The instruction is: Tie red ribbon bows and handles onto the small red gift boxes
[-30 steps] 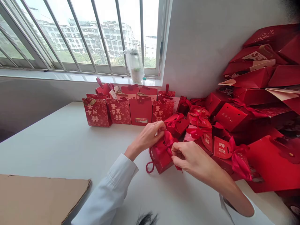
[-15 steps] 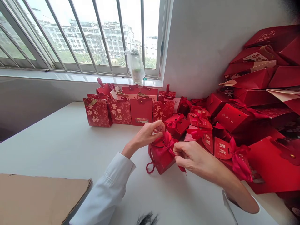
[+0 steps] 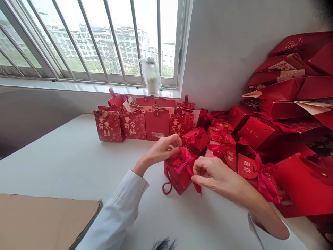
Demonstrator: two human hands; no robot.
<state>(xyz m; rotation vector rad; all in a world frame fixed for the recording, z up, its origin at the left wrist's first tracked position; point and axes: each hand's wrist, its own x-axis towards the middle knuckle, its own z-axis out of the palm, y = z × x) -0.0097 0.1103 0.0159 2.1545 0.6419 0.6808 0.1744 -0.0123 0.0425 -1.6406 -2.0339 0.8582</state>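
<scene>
A small red gift box (image 3: 174, 177) stands on the white table, with a cord loop (image 3: 167, 188) lying at its lower left. Across its top is a red satin ribbon (image 3: 186, 160) tied in a bow. My left hand (image 3: 166, 147) pinches the upper left part of the bow between thumb and fingers. On the other side, my right hand (image 3: 208, 171) is closed at the bow's right edge, fingertips against the ribbon. One ribbon tail hangs down the box's right side, below my right fingertips.
Red paper gift bags (image 3: 134, 125) stand in rows below the barred window. Ribboned red boxes (image 3: 248, 166) and larger red boxes (image 3: 286, 86) are piled along the right. Brown cardboard (image 3: 47, 220) lies at the lower left. A bagged jar (image 3: 151, 76) sits on the sill.
The view has shifted very slightly. My left hand has drawn a little to the left with the ribbon, and the tail on the right now hangs against the box.
</scene>
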